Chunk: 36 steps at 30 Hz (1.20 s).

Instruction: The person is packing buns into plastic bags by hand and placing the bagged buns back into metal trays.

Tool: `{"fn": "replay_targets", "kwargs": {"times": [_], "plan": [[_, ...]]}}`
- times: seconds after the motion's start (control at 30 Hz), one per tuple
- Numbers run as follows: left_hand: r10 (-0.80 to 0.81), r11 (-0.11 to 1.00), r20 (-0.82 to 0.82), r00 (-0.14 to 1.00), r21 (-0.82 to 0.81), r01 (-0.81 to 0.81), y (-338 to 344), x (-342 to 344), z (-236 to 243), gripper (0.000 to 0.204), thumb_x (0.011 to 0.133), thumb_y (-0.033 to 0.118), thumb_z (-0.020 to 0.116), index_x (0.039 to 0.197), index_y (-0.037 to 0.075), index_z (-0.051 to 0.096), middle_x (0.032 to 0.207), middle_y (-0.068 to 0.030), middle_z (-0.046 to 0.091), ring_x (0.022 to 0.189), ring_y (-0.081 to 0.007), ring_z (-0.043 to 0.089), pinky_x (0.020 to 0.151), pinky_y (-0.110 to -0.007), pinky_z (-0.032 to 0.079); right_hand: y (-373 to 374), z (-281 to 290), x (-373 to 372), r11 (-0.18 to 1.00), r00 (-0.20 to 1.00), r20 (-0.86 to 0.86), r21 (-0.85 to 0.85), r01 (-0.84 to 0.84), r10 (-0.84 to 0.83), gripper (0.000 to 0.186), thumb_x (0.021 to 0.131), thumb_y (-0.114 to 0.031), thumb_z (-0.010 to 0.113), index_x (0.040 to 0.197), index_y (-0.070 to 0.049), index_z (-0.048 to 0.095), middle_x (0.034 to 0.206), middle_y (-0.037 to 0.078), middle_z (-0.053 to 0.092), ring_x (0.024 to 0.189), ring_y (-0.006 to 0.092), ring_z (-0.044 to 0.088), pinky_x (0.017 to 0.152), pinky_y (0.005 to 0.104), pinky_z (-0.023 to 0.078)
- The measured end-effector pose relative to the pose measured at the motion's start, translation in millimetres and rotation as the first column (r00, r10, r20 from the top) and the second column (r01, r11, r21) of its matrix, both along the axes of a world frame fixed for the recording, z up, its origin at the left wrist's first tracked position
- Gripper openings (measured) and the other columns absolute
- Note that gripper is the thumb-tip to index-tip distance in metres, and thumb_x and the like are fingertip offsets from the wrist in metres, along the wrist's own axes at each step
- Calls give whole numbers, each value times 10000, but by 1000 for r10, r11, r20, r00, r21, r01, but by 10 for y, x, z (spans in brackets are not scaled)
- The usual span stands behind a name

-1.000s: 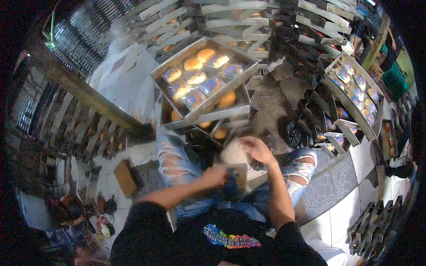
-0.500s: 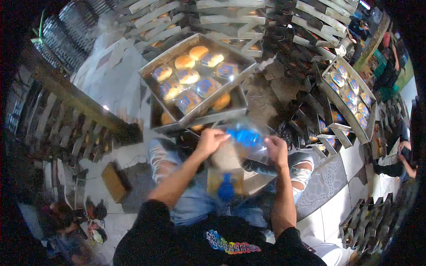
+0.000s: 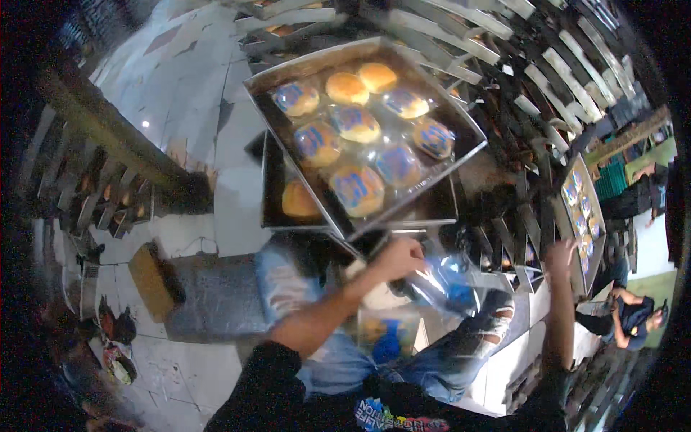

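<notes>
My left hand (image 3: 401, 259) is closed on the edge of a clear plastic bag with blue print (image 3: 455, 282), held above my lap. Whether anything is inside the bag I cannot make out. My right hand (image 3: 560, 261) is stretched out beside the left edge of a tray of wrapped buns (image 3: 566, 209) at the right; its fingers are blurred. In front of me a metal tray (image 3: 425, 189) holds several buns in printed clear wrappers (image 3: 357, 190) and two golden buns (image 3: 347, 88) without visible print. Between my legs lies a pile of blue-printed bags (image 3: 389, 340).
Under the front tray, turned at an angle, is another metal tray (image 3: 273, 180) with a bun (image 3: 299, 199) showing. Stacked trays line the back and right. A wooden beam (image 3: 108, 129) and a brown box (image 3: 152, 281) are at left. A person (image 3: 633, 317) is at far right.
My right hand has let go of the bag and moved right to the far tray. My left hand still holds the bag. The view has turned to the right.
</notes>
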<state>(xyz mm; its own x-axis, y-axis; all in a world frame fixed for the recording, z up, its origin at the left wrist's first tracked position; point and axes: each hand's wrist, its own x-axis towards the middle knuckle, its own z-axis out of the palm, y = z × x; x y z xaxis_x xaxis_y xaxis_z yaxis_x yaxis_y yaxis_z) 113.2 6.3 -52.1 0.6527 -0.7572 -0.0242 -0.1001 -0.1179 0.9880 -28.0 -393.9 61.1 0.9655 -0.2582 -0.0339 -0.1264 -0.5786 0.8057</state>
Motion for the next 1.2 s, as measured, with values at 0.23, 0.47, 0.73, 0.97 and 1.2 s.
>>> {"fn": "replay_targets", "kwargs": {"times": [0.23,0.47,0.73,0.97,1.2], "plan": [[-71,992,4,997,-101,71,107,290,-84,251,605,204,748,647,3,605,586,-114,587,528,-170,553,513,-313,418,2831,342,3229,227,723,476,733,-641,501,219,798,-126,540,991,-34,581,1013,170,576,972,323,535,841,383,425],[13,993,1,1000,-113,-13,145,338,72,251,596,207,749,655,20,591,587,-97,586,513,-181,543,489,-312,406,3653,-833,5290,490,863,265,734,-470,430,382,845,-350,446,1047,-38,538,1053,191,543,992,345,514,895,422,391],[-51,992,-68,996,-118,43,134,355,-91,260,597,206,753,674,9,601,592,-92,593,560,-168,566,527,-304,430,3349,-526,4587,253,683,421,709,-658,597,345,787,-304,542,1026,-56,549,1023,195,547,930,353,536,810,422,432],[-103,994,40,994,-17,104,166,381,-376,255,647,238,713,739,24,609,705,-88,604,629,-170,547,584,-284,438,2498,-183,2737,-102,651,755,644,-759,-80,287,816,-227,595,953,23,554,905,118,587,804,196,561,717,293,446],[215,975,-229,949,-10,-223,391,127,39,100,790,112,605,784,13,619,697,-34,590,629,-121,543,588,-243,444,1591,-84,360,-133,483,523,570,-811,-702,453,888,-321,454,1208,-1,416,1169,117,491,1085,228,481,922,394,381]]}}
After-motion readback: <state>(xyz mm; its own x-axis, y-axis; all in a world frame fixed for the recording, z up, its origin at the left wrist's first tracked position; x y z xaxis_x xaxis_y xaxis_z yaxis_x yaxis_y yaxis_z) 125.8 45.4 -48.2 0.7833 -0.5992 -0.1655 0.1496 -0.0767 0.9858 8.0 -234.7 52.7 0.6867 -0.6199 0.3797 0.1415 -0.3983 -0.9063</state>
